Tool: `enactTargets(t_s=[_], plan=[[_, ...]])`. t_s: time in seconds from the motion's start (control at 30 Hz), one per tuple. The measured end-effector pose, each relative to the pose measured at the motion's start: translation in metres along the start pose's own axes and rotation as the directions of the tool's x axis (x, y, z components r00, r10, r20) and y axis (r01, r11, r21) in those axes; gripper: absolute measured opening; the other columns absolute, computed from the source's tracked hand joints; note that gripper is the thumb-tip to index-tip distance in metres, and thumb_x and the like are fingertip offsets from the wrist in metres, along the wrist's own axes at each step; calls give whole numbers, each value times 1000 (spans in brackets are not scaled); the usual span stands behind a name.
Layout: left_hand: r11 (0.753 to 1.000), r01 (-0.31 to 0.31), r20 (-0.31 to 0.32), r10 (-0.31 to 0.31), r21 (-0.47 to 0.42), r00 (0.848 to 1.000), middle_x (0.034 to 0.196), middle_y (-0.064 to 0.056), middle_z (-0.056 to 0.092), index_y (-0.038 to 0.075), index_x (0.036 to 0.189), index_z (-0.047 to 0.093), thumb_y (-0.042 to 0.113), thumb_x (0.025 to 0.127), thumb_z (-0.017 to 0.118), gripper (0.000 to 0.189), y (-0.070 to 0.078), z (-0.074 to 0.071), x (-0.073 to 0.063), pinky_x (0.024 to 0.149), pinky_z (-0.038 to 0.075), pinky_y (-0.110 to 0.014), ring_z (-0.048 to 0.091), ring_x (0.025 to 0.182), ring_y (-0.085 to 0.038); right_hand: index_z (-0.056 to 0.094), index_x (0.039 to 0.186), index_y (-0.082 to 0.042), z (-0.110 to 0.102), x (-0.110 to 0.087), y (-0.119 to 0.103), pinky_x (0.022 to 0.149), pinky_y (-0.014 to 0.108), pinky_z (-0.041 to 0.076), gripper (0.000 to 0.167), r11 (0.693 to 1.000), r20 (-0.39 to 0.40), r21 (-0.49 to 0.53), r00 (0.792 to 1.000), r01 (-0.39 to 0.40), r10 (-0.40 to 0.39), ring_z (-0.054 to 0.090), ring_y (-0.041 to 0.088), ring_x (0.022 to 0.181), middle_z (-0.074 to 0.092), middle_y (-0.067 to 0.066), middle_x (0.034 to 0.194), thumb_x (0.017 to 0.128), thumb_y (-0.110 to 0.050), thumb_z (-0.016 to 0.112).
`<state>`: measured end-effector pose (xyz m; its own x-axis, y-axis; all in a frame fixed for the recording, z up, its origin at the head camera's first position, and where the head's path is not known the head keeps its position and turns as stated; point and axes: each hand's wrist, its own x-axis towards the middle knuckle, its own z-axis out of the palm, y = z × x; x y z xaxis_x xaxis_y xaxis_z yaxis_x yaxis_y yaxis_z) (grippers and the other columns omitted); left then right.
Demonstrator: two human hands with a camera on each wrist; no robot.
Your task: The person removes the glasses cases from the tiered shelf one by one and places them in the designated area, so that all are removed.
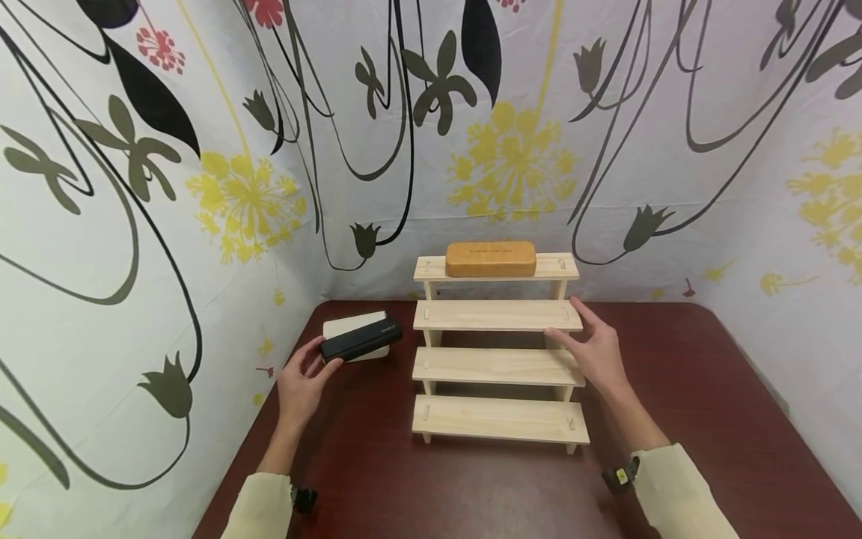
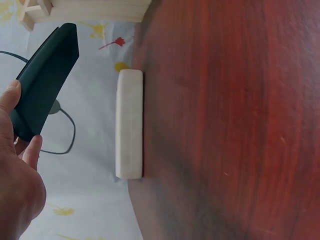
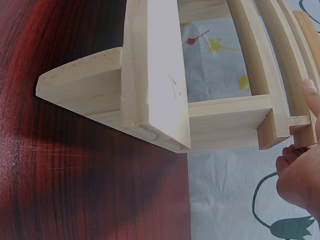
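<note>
My left hand (image 1: 300, 389) pinches one end of a black glasses case (image 1: 361, 339) between thumb and fingers. In the left wrist view the case is held up in the air, tilted. A white glasses case (image 2: 130, 125) lies on the table, partly covered by the black one in the head view. At the right, my right hand (image 1: 598, 355) grips the end of the second-highest shelf of a four-step wooden display rack (image 1: 498, 365), thumb at its front edge, fingers behind. On the top shelf sits a tan glasses case (image 1: 490, 260).
The rack stands on a dark red wooden table (image 1: 498, 494), close to its back edge. Patterned cloth (image 1: 417, 172) with flowers hangs behind the table and along both sides.
</note>
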<state>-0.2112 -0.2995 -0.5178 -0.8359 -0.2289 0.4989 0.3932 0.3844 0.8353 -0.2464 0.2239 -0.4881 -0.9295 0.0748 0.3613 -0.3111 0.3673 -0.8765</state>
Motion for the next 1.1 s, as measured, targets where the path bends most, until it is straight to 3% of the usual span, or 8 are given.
enactTargets(t_s=[0.1,0.37,0.63,0.77,0.87,1.1], plan=[[1000,5,8,-5,10,1000,138,-15,68,6,138,69,8,87,89,55,-6,-1,-1,101,55,-28,63,131,-35,39,164,-4,0,1,7,94,0,39,88,1000,0,-7,1000,-3,3,52,39,142,48,21,160,92,-18,87],[997,29,13,-30,75,999,138,-20,67,5,136,69,5,85,90,55,-17,-3,-7,102,55,-42,64,131,-34,41,164,-12,-1,2,14,90,3,43,91,999,-10,-28,1000,-20,20,59,34,136,54,16,156,90,-29,90],[994,70,42,-74,81,996,138,-30,64,-4,134,68,-3,85,88,53,1,-3,-13,103,53,-54,62,129,-45,39,164,-5,0,1,5,87,3,46,87,999,-5,-33,1000,-3,3,62,32,128,56,21,153,92,-19,87],[991,90,62,-96,98,993,140,-27,64,-4,135,67,0,86,88,54,-14,-6,-13,103,54,-48,62,129,-42,40,161,3,-2,-5,-18,88,3,46,84,1000,3,-19,1000,9,-9,60,41,130,54,27,152,93,-12,86],[990,91,74,-99,108,992,141,-24,64,-4,136,67,2,85,89,56,-30,-7,-13,102,54,-43,63,130,-41,40,160,6,-4,-8,-29,87,4,47,83,1000,10,-14,1000,23,-23,61,41,130,54,31,151,93,-10,85],[990,87,111,-100,113,989,141,-18,66,-1,137,68,10,84,92,59,-44,-11,-14,101,56,-37,64,130,-35,41,160,4,-3,-6,-23,89,4,46,84,1000,5,-10,1000,16,-16,60,40,131,54,29,151,92,-11,86]])
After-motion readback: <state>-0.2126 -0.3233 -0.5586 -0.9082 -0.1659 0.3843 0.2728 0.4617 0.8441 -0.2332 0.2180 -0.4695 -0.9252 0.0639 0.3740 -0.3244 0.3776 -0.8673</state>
